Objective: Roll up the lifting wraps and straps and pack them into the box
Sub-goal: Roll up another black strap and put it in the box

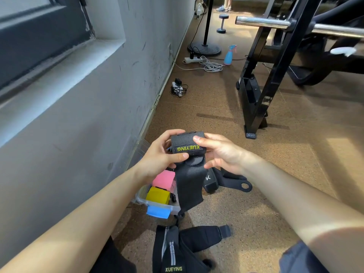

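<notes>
Two grips hold the half-rolled black wrap (187,147) in mid-air: left grip (159,156) curled round the roll, right grip (220,152) pinching its right end; its tail hangs over the clear box (140,196) on the floor (256,174).

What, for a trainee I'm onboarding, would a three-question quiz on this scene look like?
1. True or false: the black woven lifting wrap with yellow lettering is fully rolled.
2. How many hands hold it? A one, B two.
3. Name two roll colours seen inside the clear plastic box.
Key: 1 false, its tail hangs loose. 2 B, left hand and right hand. 3 pink roll, yellow roll.
</notes>
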A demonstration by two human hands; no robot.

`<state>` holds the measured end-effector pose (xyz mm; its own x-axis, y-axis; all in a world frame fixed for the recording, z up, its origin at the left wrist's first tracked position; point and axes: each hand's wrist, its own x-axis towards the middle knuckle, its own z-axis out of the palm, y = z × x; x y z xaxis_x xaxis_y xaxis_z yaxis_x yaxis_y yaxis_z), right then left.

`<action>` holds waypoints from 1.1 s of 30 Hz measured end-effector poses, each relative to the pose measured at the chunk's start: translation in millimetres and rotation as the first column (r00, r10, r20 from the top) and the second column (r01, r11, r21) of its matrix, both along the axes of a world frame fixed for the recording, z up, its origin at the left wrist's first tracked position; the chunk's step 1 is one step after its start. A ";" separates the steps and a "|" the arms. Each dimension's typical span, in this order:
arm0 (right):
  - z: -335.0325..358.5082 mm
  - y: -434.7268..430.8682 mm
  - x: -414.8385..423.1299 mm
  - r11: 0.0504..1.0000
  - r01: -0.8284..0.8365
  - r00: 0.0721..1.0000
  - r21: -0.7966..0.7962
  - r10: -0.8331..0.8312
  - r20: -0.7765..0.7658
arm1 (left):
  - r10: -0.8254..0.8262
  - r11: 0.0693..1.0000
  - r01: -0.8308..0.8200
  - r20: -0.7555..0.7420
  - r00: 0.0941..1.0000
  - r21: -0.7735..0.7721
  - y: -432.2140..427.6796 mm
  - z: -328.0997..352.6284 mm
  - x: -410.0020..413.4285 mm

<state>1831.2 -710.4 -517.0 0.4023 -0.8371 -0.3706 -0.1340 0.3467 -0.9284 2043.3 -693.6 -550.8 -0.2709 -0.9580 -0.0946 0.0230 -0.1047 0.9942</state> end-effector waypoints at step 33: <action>-2.3 -2.7 -1.5 0.997 0.002 1.000 -0.072 -0.002 0.001 | -0.026 0.995 0.027 -0.009 1.000 0.098 1.5 5.8 2.0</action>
